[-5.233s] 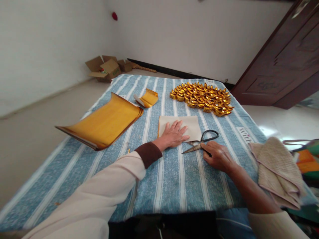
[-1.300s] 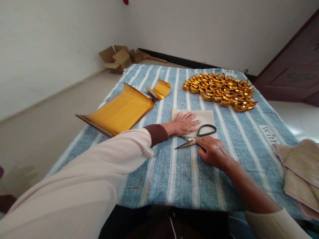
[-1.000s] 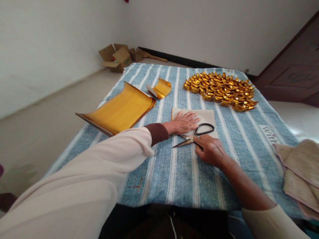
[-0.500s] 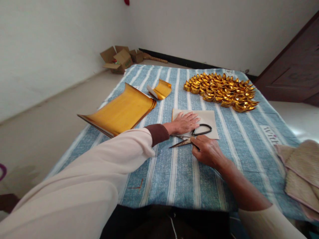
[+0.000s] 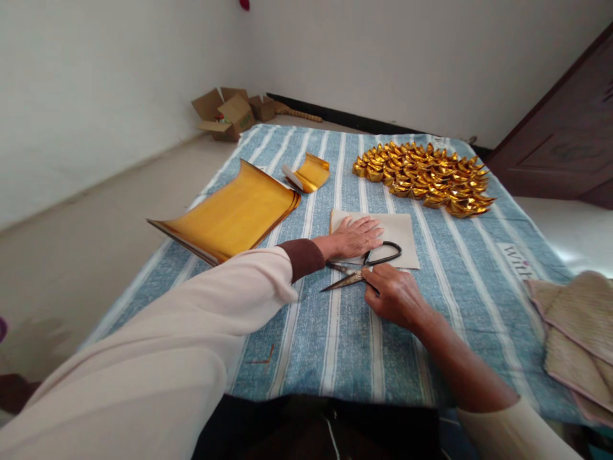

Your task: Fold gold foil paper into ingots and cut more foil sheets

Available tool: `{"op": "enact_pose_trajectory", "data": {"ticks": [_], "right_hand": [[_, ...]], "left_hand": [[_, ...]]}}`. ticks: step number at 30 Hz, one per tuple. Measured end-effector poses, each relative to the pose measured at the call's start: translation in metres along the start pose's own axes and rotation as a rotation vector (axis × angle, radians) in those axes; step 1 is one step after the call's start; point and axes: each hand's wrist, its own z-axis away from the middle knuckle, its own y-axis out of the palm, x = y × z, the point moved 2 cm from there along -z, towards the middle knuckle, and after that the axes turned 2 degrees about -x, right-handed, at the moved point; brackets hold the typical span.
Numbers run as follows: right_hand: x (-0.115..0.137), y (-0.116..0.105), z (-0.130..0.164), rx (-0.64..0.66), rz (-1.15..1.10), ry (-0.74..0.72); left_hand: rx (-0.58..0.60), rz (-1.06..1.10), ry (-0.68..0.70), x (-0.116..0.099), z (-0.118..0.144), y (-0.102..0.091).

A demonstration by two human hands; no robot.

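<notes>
My left hand [image 5: 353,236] lies flat, fingers spread, on a pale folded paper sheet [image 5: 402,225] on the blue striped cloth [image 5: 345,332]. Black-handled scissors [image 5: 360,268] lie along the sheet's near edge, blades slightly apart and pointing left. My right hand [image 5: 393,295] grips them at the handle end, fingers curled over one loop. A stack of gold foil sheets [image 5: 230,216] curls up to the left of my left arm.
A heap of folded gold paper ingots [image 5: 424,177] sits at the far right of the cloth. A small curled gold sheet [image 5: 309,172] lies behind the stack. Folded beige towels [image 5: 575,338] rest at the right edge. Open cardboard boxes [image 5: 225,114] stand on the floor by the wall.
My right hand has slid the scissors leftward along the paper's near edge. The blades have parted a little. My left hand has stayed pressed on the paper.
</notes>
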Motion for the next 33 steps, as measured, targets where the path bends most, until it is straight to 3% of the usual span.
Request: {"op": "enact_pose_trajectory", "data": {"ticks": [4,8,13,17,20,24,27,33], "right_hand": [[0.002,-0.011,0.017,-0.015,-0.032,-0.014],[-0.018,-0.031,0.052,-0.096,-0.012,0.084],[-0.074,-0.052,0.089,-0.241,0.237,0.416],[-0.114,-0.053,0.089,-0.118,0.499,0.762],[-0.128,-0.047,0.079,-0.061,0.569,0.854],[-0.127,-0.040,0.071,-0.087,0.621,0.853],[-0.114,-0.037,0.066,-0.149,0.598,0.726],[-0.079,-0.023,0.041,-0.217,0.197,0.465]], "left_hand": [[0.010,-0.013,0.007,-0.004,0.005,-0.007],[-0.009,-0.028,0.021,-0.006,0.010,-0.011],[-0.057,-0.057,0.044,-0.001,0.012,-0.006],[-0.100,-0.109,0.078,0.004,0.012,-0.001],[-0.149,-0.166,0.102,0.003,0.016,-0.003],[-0.206,-0.229,0.145,-0.007,0.030,-0.007],[-0.205,-0.225,0.157,-0.016,0.045,-0.006],[-0.243,-0.190,0.167,-0.022,0.067,0.004]]}}
